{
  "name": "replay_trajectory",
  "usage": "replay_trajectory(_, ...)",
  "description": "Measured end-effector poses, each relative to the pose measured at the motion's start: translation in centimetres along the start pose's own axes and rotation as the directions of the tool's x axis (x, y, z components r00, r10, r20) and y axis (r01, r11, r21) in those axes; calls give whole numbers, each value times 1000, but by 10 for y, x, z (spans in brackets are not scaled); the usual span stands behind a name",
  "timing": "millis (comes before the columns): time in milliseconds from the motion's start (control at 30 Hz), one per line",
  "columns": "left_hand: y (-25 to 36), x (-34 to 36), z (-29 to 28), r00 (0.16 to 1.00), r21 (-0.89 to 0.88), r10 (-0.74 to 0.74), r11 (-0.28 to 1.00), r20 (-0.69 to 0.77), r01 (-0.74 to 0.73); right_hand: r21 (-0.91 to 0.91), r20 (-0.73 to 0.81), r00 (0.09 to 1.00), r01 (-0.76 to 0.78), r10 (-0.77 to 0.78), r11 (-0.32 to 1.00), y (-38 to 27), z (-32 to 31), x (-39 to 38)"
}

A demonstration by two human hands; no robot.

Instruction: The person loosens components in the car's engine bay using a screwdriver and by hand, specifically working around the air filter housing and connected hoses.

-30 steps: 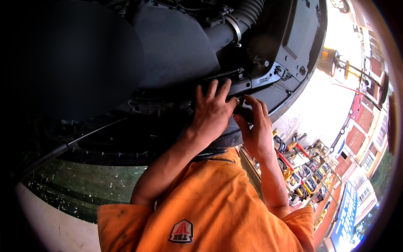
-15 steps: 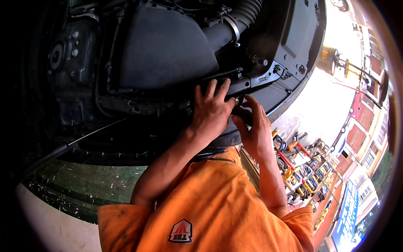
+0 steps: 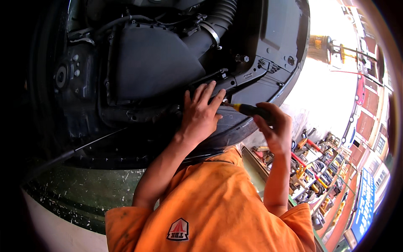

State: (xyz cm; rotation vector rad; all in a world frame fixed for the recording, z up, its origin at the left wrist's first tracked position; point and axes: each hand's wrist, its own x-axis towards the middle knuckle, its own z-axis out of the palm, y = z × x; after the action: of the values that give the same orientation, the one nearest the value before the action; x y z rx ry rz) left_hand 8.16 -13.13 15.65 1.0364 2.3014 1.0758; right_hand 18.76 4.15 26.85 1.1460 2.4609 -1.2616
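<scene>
A screwdriver (image 3: 251, 110) with a black handle and a yellow collar lies in the grip of my right hand (image 3: 278, 128). Its short shaft points left, its tip near the black front panel (image 3: 235, 119) of the car, close to my left hand (image 3: 200, 110). That left hand rests with fingers spread on the edge of the engine bay, just below the black air filter housing (image 3: 155, 63). What the screwdriver's tip touches is too small to make out.
A ribbed intake hose (image 3: 220, 17) with a metal clamp (image 3: 211, 35) joins the housing. A thin prop rod (image 3: 100, 139) slants at the left. Beyond the car's right side stand a tool cart (image 3: 315, 164) full of tools and a yellow-and-black machine (image 3: 321, 47).
My right hand has drawn back to the right, and the screwdriver now shows plainly in it. The left hand's fingers have spread a little. The whole view has shifted slightly.
</scene>
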Motion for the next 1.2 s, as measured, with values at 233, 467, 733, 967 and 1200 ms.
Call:
replay_trajectory(233, 10, -11, -27, 954, 63, 199, 980, -225, -189, -38, -414, 880, 239, -233, 970, 125, -129, 6)
replay_trajectory(467, -6, -27, -70, 947, -25, -197, 980, -253, 197, 738, -298, 881, -33, 369, 674, 161, -93, 134)
replay_trajectory(733, -60, -27, -118, 797, 40, -411, 879, -444, 475, -271, -432, 885, -312, 175, 911, 132, -47, 156)
replay_trajectory(967, -152, -32, -162, 656, -216, -588, 799, -472, 561, -179, -392, 893, -307, 219, 935, 113, -61, 140)
replay_trajectory(1200, -166, -3, -141, 677, -38, -603, 758, -422, 652, 12, -369, 907, 225, -205, 974, -13, -8, 128)
